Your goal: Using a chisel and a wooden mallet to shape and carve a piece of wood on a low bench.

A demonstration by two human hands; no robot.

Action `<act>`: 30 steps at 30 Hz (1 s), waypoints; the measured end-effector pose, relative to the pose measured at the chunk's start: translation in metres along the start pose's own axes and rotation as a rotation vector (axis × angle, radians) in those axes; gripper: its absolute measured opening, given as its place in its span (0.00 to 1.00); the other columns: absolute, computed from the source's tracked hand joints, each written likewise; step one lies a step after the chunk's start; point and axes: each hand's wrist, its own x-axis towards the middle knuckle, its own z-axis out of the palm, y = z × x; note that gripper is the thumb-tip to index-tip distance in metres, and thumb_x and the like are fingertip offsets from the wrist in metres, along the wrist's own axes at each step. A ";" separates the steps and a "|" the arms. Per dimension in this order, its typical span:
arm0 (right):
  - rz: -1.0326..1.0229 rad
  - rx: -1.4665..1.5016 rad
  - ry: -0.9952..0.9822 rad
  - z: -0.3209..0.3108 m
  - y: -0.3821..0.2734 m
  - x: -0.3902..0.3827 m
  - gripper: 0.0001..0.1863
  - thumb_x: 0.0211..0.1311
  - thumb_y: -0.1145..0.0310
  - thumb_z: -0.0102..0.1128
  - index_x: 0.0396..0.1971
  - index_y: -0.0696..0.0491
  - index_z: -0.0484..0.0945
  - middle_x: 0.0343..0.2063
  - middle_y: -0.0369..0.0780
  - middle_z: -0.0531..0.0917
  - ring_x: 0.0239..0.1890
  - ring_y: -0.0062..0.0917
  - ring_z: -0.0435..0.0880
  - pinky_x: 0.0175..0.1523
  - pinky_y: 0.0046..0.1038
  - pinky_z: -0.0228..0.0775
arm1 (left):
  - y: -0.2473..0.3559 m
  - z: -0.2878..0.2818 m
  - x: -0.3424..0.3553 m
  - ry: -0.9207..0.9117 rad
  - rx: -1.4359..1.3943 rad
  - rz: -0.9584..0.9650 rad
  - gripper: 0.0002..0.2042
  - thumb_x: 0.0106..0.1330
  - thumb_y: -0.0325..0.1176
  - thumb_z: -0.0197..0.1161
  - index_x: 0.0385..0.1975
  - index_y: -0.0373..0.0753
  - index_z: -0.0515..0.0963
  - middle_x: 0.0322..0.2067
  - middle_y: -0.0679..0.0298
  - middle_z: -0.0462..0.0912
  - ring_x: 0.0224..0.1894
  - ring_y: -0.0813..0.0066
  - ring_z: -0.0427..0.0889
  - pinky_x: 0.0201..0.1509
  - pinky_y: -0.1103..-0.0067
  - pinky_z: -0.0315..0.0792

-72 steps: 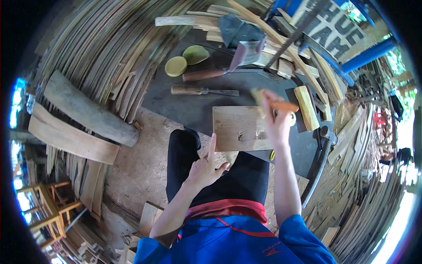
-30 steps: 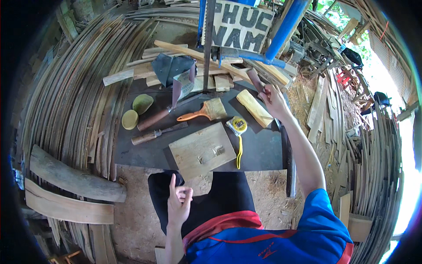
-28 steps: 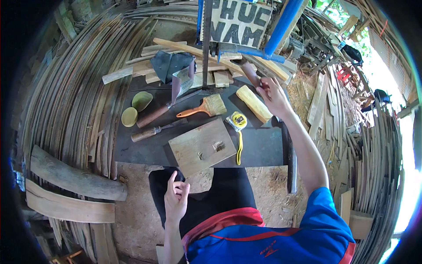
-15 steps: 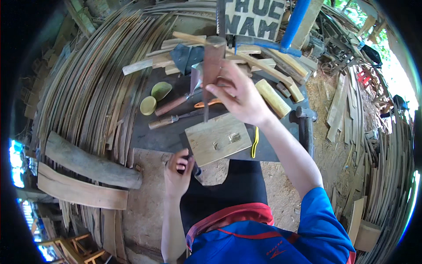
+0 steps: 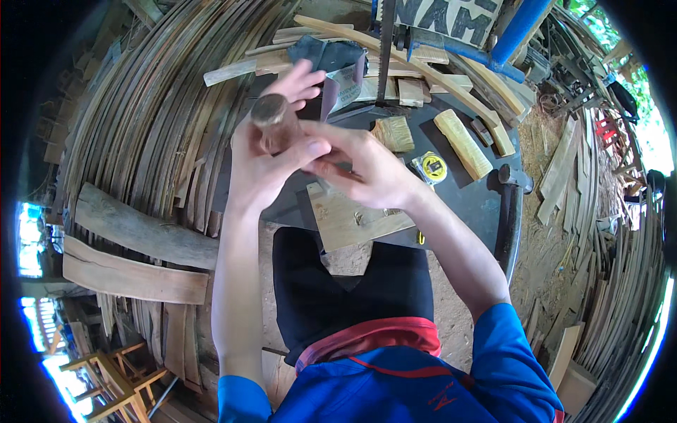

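Both hands are up on the wooden-handled tool [image 5: 271,111] now. Half a second ago my right hand [image 5: 360,166] had it alone, upright over the board [image 5: 352,220], and my left hand [image 5: 264,158] was low, by the board's near-left corner. The tool now sits up and left of the board, clear of it, round butt end toward the camera.

Left: handle lies between thumb and palm, thumb across the front, other fingers spread apart past the handle. Can't tell if it's clamped. Right: fingers bunched, tips running in behind the left thumb. Can't tell if they're gripping the tool.

Tape measure [image 5: 431,168] was behind my right hand; it shows again, beside the forearm. Brush [image 5: 393,134]: bristles back in view, orange handle now covered.

Hidden: tool's far end and any blade, behind my hands. Chisel and the two round yellow-green pieces aren't visible, hands over that spot. Board's upper right sits under my right wrist. Yellow strap [image 5: 421,237] mostly covered. Painted sign [image 5: 451,17] cut off by the top edge. Left fingertips slightly blurred.
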 end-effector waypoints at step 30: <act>0.520 -0.737 0.208 -0.132 -0.020 -0.195 0.12 0.65 0.73 0.61 0.47 0.56 0.81 0.38 0.42 0.86 0.43 0.28 0.86 0.35 0.30 0.77 | -0.004 0.030 0.003 0.401 -0.219 -0.220 0.20 0.69 0.29 0.60 0.15 0.45 0.61 0.09 0.73 0.59 0.08 0.85 0.57 0.13 0.82 0.51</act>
